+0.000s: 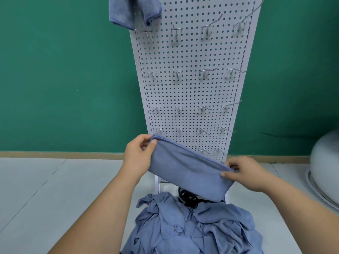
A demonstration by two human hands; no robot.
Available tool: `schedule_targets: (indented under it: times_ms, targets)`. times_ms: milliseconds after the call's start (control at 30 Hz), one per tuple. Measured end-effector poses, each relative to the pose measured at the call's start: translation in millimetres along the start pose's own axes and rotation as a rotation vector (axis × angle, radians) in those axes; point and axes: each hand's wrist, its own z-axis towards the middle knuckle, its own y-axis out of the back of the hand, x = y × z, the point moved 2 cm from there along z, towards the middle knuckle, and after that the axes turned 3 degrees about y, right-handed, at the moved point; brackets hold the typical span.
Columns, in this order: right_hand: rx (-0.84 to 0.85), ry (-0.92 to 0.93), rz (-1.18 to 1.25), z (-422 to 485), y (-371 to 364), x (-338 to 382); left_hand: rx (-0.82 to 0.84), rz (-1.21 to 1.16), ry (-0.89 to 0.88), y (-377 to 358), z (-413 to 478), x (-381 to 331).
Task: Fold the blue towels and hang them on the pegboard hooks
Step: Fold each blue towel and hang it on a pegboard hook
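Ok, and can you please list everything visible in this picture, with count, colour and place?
folded blue cloth towel: one, blue, held before the pegboard's lower part
hung blue towel: one, blue, pegboard's top left
heap of loose blue towels: one heap, blue, bottom centre
white perforated pegboard: one, white, standing before the wall
silver wire hooks: many, silver, in rows on the pegboard
black object: one, black, partly hidden behind the heap
white rounded object: one, white, right edge
green wall: one, green, behind
pale tiled floor: pale grey, below
left hand: pinches the folded towel's upper left corner
right hand: pinches its right end
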Motion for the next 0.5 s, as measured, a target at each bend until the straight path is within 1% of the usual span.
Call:
schedule_targets:
  times_ms: [100, 200, 267, 367, 433, 500]
  targets:
    - [-0.171, -0.003, 0.386, -10.0, 20.2, 9.9, -0.045, -0.024, 0.159, 3.3, 7.1, 13.3]
    - [-0.317, 0.005, 0.698, -15.6, 32.1, 24.1, -0.064, -0.102, 0.223, -0.5, 9.6, 12.6]
    - [-0.42, -0.005, 0.782, -15.9, 37.4, 32.6, -0.092, -0.153, 0.219, -3.0, 7.9, 6.2]
    - [-0.539, -0.025, 0.818, -16.1, 42.5, 38.5, -0.133, -0.201, 0.216, -7.1, 3.7, -2.6]
    - [-0.558, -0.055, 0.833, -16.5, 42.2, 37.8, -0.125, -0.205, 0.237, -12.4, 0.9, -3.3]
    - [-0.531, -0.111, 0.839, -15.8, 37.3, 32.6, -0.125, -0.173, 0.266, -17.3, -0.5, 0.7]
